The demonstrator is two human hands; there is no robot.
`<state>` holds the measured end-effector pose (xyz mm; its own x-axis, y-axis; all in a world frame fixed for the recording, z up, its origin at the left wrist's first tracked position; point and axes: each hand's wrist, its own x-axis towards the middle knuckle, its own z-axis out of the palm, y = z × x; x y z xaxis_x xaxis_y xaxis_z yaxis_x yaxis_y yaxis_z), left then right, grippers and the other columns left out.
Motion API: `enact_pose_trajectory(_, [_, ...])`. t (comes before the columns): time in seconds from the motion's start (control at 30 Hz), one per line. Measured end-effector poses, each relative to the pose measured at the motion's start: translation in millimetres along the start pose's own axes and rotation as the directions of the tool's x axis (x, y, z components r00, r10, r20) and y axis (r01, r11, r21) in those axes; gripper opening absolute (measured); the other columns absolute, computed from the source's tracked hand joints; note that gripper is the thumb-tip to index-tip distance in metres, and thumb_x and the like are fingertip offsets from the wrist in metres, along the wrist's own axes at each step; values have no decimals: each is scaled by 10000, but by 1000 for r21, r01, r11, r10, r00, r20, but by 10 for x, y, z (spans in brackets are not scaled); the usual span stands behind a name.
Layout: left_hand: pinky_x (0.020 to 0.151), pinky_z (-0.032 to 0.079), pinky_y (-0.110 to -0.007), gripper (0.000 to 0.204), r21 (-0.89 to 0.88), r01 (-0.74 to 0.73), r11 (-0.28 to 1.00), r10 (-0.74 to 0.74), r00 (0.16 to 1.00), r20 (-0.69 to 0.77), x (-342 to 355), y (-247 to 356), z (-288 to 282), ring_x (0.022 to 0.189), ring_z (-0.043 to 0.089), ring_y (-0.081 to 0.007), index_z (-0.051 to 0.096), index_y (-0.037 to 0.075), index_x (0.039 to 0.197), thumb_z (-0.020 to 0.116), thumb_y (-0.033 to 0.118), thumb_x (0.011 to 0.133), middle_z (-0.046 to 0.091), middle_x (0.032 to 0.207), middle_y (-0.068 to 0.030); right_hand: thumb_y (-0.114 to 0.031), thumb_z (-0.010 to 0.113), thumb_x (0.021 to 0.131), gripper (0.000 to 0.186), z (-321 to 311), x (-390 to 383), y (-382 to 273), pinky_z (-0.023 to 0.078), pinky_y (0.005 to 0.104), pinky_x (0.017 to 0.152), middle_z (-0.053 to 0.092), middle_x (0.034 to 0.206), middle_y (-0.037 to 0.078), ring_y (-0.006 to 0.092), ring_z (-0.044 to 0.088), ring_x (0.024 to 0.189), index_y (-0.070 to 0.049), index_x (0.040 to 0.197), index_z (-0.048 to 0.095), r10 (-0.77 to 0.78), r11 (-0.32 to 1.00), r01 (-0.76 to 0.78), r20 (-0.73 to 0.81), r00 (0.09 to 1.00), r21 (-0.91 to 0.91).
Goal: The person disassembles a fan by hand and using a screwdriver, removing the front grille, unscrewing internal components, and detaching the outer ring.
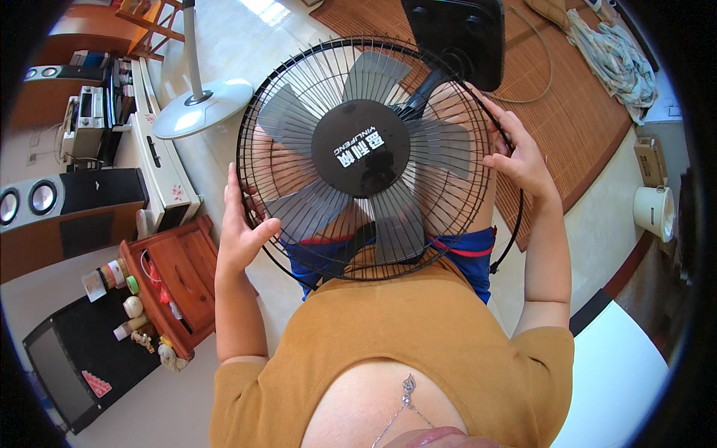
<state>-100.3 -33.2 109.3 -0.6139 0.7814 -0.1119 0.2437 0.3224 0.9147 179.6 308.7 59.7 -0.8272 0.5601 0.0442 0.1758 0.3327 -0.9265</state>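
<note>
A black electric fan [360,149] with a round wire cage and several grey blades lies across my lap, its front facing up. Its black rectangular base [459,45] points away to the far right. A thin curved black bracket [517,231] runs outside the cage on the right and ends in a small knob. My left hand [246,228] grips the cage rim at the left, thumb in front, fingers partly hidden behind the wires. At the upper right my right hand [520,153] closes round the rim, thumb and fingers bent at its edge.
A white round stand base [203,110] with a pole is on the floor at far left. Beside me at left stand a reddish wooden cabinet [168,276] and a speaker [82,190]. At right lie a brown mat [590,142], crumpled cloth [609,63] and a white bucket [653,211].
</note>
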Motion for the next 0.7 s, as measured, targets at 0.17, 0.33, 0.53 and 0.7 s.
enact_pose_trajectory(0.17, [998,341,-330,1082,12,58,998,-58,998,28,-11,-1,-36,1203,389,-227,87,-16,1450,766,323,679,320,1352,-148,-369,752,686,802,62,-83,6,342,208,709,407,927,11,113,380,783,-67,1356,430,78,992,-79,21,997,99])
enact_pose_trajectory(0.33, [1000,339,-326,1023,-129,33,991,-32,999,6,2,52,19,1172,424,-226,83,-11,1453,748,256,722,369,1319,-139,-269,756,710,753,187,-131,47,344,204,724,420,961,0,104,394,821,-47,1350,428,95,951,-77,-46,994,299])
enact_pose_trajectory(0.53, [925,396,-295,986,-194,36,980,-37,999,-2,0,35,14,1106,473,-195,77,-1,1455,734,223,754,414,1287,-128,-183,774,696,761,132,-18,104,372,204,831,454,1189,32,118,450,990,-57,1357,418,102,955,-71,-97,990,288])
enact_pose_trajectory(0.7, [840,433,-259,982,-197,40,980,-43,999,-10,-2,4,13,1077,482,-163,84,6,1455,737,226,755,423,1286,-128,-145,777,693,743,106,1,18,374,213,864,457,1169,26,119,453,1004,-56,1346,435,138,954,-110,-86,987,278])
